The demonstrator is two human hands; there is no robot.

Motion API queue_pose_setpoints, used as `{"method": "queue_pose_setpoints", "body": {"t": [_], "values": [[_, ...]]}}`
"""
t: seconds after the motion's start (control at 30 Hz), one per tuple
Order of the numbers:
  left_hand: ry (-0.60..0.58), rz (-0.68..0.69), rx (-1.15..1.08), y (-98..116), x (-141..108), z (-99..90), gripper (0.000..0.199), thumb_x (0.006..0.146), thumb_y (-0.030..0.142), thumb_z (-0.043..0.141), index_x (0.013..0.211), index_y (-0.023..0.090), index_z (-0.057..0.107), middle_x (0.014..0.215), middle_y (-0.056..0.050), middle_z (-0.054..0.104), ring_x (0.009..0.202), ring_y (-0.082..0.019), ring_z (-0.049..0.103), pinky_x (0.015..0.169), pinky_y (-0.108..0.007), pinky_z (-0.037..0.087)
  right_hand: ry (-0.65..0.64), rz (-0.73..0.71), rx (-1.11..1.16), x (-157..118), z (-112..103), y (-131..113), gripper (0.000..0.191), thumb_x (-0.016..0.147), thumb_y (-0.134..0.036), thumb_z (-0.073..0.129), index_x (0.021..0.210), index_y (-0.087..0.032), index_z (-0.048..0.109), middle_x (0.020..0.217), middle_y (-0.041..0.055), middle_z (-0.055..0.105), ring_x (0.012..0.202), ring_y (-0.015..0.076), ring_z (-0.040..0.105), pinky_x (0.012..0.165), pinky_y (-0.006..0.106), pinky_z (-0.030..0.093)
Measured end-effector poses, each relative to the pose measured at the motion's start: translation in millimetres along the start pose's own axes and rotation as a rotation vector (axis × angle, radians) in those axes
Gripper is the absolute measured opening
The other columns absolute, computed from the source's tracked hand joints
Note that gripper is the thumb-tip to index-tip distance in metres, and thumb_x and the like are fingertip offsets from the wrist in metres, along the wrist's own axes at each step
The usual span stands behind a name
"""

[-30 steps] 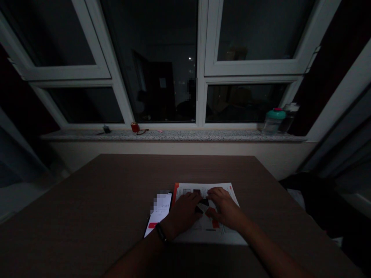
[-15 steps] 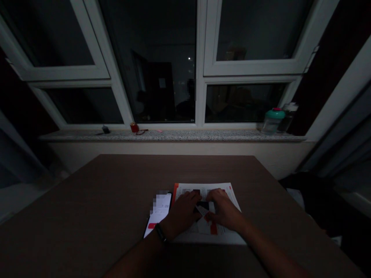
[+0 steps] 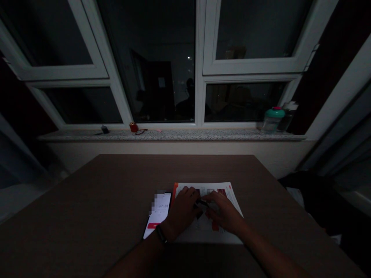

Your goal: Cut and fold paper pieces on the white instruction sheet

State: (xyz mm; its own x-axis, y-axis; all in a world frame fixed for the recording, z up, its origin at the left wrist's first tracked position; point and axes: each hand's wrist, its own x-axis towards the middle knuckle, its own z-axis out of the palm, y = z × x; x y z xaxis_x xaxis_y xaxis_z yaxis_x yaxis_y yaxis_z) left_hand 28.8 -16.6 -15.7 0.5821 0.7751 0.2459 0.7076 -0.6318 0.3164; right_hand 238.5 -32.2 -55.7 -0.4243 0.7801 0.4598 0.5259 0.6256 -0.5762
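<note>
An open booklet [image 3: 208, 235] with printed pictures and an orange corner lies on the table under both hands. Between my hands is a small dark flat object [image 3: 202, 202], seen nearly edge-on; its kind is too dim to make out. My left hand [image 3: 184, 208], with a dark band on the wrist, has its fingers curled over the object's left end. From the other side, my right hand [image 3: 222, 210] closes thumb and fingers on its right end. Just left of the booklet lies a phone [image 3: 159, 210] with a lit screen, near my left wrist.
The brown table [image 3: 116, 193] reaches to the wall under a window. On the stone sill [image 3: 179, 134] are a small red jar [image 3: 133, 127], a small dark bottle [image 3: 104, 129] and a teal-lidded bottle [image 3: 272, 119] beside a clear one. The room is dim.
The dark object has turned from showing its flat face to nearly edge-on. The pale pointed piece by my right thumb no longer shows. Both hands have shifted slightly.
</note>
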Motion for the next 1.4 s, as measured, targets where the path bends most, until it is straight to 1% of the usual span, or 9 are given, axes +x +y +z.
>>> {"method": "queue_pose_setpoints", "body": {"t": [0.13,0.33,0.43,0.57,0.77,0.93,1.07,1.2,1.4], "values": [[0.052,0.004,-0.016,1,0,-3.6,0.010,0.092,0.015,0.062,0.099,0.021,0.058,0.106,-0.003,0.058,0.103,-0.023,0.050,0.090,-0.037,0.043,0.060,0.063,-0.013,0,0,2,0.047,0.080,-0.011,0.058,0.124,-0.025,0.052,0.106,0.0055,0.065,0.099,0.0223,0.061,0.089,0.037,0.047],[0.175,0.033,-0.057,2,0,-2.2,0.005,0.094,0.021,0.061,0.097,0.021,0.057,0.102,-0.004,0.060,0.099,-0.023,0.053,0.088,-0.036,0.043,0.146,-0.014,-0.130,3,-2,3,0.012,0.088,-0.016,0.052,0.092,-0.024,0.060,0.083,0.0034,0.062,0.079,0.0208,0.059,0.075,0.034,0.045],[0.270,0.066,-0.110,6,-4,-4.9,0.008,0.095,0.024,0.059,0.102,0.022,0.059,0.106,-0.005,0.061,0.102,-0.023,0.054,0.095,-0.038,0.041,0.218,-0.056,-0.162,3,-5,0,0.013,0.089,-0.017,0.051,0.090,-0.024,0.061,0.076,0.0036,0.059,0.073,0.0208,0.057,0.068,0.033,0.044],[0.336,0.140,-0.150,10,-11,-12.5,0.018,0.101,0.031,0.045,0.106,0.022,0.060,0.109,-0.006,0.061,0.105,-0.023,0.054,0.103,-0.042,0.036,0.248,-0.139,-0.184,-1,-9,-2,0.021,0.085,-0.013,0.051,0.098,-0.024,0.064,0.084,0.0058,0.063,0.082,0.0234,0.059,0.075,0.037,0.046],[0.131,0.122,-0.082,9,-8,-8.9,0.033,0.106,0.027,0.030,0.097,0.021,0.061,0.102,-0.005,0.064,0.096,-0.022,0.057,0.092,-0.038,0.041,0.013,-0.138,-0.348,0,-9,-7,0.024,0.080,-0.012,0.056,0.098,-0.024,0.067,0.092,0.0073,0.063,0.088,0.0243,0.058,0.077,0.037,0.045],[-0.053,0.107,0.046,2,-6,5.7,0.028,0.106,0.028,0.038,0.096,0.018,0.062,0.100,-0.006,0.066,0.093,-0.022,0.060,0.088,-0.037,0.044,-0.232,-0.077,-0.203,4,-14,-15,0.025,0.078,-0.031,0.073,0.102,-0.024,0.066,0.097,0.0048,0.065,0.094,0.0248,0.060,0.088,0.039,0.044],[-0.096,0.114,0.039,-2,-8,10.3,0.017,0.100,0.030,0.053,0.112,0.020,0.060,0.122,-0.008,0.061,0.108,-0.025,0.059,0.096,-0.040,0.045,-0.179,-0.029,-0.135,5,-17,-11,0.013,0.087,-0.024,0.065,0.100,-0.023,0.065,0.096,0.0047,0.065,0.094,0.0229,0.060,0.084,0.035,0.044],[-0.141,0.153,0.040,-4,-9,12.6,0.042,0.090,0.021,0.066,0.129,0.021,0.052,0.139,-0.011,0.049,0.127,-0.027,0.048,0.107,-0.042,0.041,-0.080,0.024,-0.187,6,-13,1,0.013,0.088,-0.015,0.062,0.099,-0.022,0.065,0.097,0.0045,0.065,0.098,0.0236,0.057,0.090,0.039,0.041],[-0.113,0.153,0.117,-1,-7,9.2,0.036,0.093,0.008,0.053,0.124,0.026,0.059,0.134,-0.008,0.051,0.126,-0.027,0.048,0.107,-0.045,0.041,-0.014,0.117,-0.229,7,-9,11,0.020,0.085,-0.012,0.063,0.102,-0.022,0.065,0.100,0.0057,0.065,0.102,0.0253,0.055,0.088,0.039,0.041]]}}
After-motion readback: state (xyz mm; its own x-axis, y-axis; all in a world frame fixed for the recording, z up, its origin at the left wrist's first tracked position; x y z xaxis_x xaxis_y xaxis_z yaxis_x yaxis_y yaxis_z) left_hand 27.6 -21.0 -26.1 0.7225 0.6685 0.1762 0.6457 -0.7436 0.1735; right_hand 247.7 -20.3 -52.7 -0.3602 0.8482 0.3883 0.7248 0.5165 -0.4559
